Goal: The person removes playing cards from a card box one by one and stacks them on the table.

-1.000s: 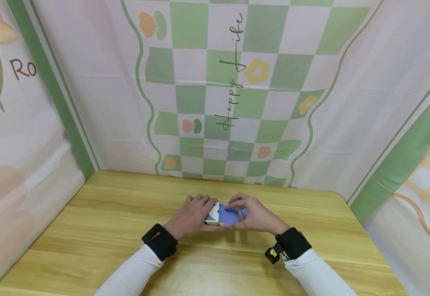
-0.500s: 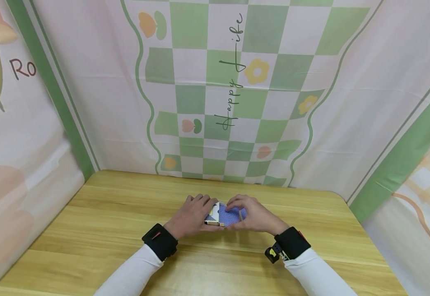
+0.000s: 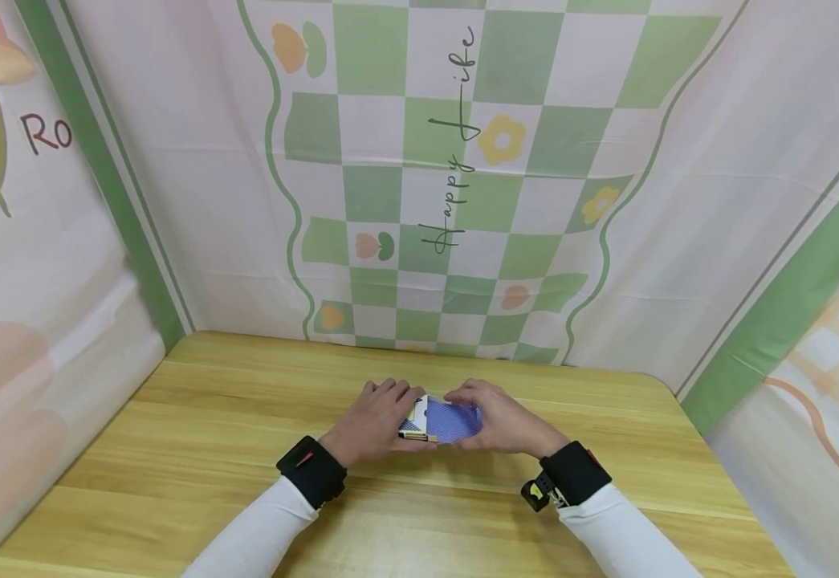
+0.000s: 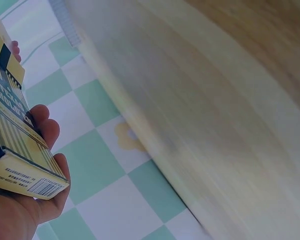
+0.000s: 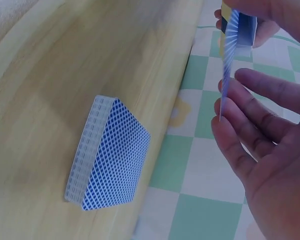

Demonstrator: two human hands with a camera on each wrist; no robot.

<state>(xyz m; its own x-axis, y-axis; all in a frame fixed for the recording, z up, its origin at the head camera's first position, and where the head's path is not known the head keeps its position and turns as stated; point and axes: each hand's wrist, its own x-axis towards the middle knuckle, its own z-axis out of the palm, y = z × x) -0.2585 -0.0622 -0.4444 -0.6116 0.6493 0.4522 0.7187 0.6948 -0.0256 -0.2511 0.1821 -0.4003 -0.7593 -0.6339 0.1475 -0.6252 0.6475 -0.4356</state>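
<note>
My left hand [image 3: 370,423] grips a card box [image 4: 25,172], cream and dark blue with a barcode on its end. Its open end [image 5: 247,30] faces my right hand [image 3: 502,423]. A blue-backed playing card [image 3: 454,422] spans the space between the box and my right hand, with one end at the box opening. My right thumb and fingers hold this card by its edges; in the right wrist view the card [image 5: 229,60] appears nearly edge-on. Below it, a squared stack of blue-patterned playing cards [image 5: 112,160] lies on the table.
The wooden table [image 3: 246,449] has its far edge close to a green-and-white checked curtain [image 3: 426,201]. Curtains with green bands also hang at the left and right sides. A black band [image 3: 312,472] with a camera sits on each wrist.
My right index finger has moved from over the card to its far edge. The gap that showed the lower blue cards near my right palm is covered now. The left hand keeps its place.
</note>
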